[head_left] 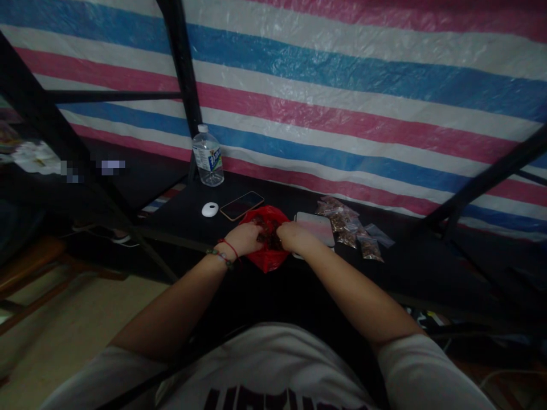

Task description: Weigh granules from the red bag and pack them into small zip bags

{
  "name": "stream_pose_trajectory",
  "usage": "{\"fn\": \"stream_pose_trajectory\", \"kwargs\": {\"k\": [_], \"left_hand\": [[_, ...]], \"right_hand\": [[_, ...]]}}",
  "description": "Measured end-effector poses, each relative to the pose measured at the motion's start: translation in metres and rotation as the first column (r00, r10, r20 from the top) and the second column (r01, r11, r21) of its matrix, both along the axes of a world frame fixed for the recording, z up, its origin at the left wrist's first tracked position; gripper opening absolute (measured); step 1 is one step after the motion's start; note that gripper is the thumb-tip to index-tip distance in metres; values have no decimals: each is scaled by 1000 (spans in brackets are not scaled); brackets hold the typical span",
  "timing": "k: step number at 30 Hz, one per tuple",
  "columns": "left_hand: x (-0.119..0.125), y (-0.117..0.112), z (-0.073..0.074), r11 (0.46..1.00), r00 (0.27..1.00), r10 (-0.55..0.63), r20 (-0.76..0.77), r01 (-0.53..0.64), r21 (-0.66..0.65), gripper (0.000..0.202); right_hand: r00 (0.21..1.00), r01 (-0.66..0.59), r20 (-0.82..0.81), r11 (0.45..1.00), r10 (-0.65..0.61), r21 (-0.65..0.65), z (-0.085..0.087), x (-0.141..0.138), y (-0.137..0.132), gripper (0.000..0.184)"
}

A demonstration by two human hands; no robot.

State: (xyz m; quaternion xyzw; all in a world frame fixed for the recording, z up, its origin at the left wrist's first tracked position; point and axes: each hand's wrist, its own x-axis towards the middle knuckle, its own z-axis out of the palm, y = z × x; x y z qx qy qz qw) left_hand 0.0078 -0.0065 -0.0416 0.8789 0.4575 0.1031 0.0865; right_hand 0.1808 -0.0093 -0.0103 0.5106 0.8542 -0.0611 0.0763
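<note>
A red plastic bag lies open on the dark tabletop, with dark reddish-brown pieces inside it. My left hand, with a red string and a beaded bracelet at the wrist, reaches into the bag from the left with its fingers curled. From the right, my right hand is at the bag's other side, its fingers bent inward among the pieces. What the fingertips of either hand grip is too small and dim to make out. Just beside my right hand sits a flat, pale, square device, partly covered by that hand.
Several small clear zip bags of brown bits lie to the right. A phone, a white rounded gadget and a large clear bottle stand or lie to the left. Black metal posts frame the desk before a striped sheet.
</note>
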Motion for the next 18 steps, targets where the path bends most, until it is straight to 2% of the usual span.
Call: {"fn": "stream_pose_trajectory", "kwargs": {"k": [4,8,11,15,18], "left_hand": [[-1,4,-4,1000,1000,-13,0,13,-2,21],[-2,9,-5,1000,1000,-12,9,12,15,21],[0,10,-3,998,998,-1,64,-3,56,22],[7,5,4,989,985,-35,171,9,151,23],[13,0,6,982,975,-134,177,106,159,23]], "right_hand": [[999,-21,44,999,22,-28,8,-3,0,21],[994,2,-105,1000,-5,-26,7,3,4,29],[971,38,-238,999,-32,21,5,10,7,32],[964,43,-263,999,-41,1,13,19,4,20],[954,37,-294,997,-54,-61,19,26,-7,17]]}}
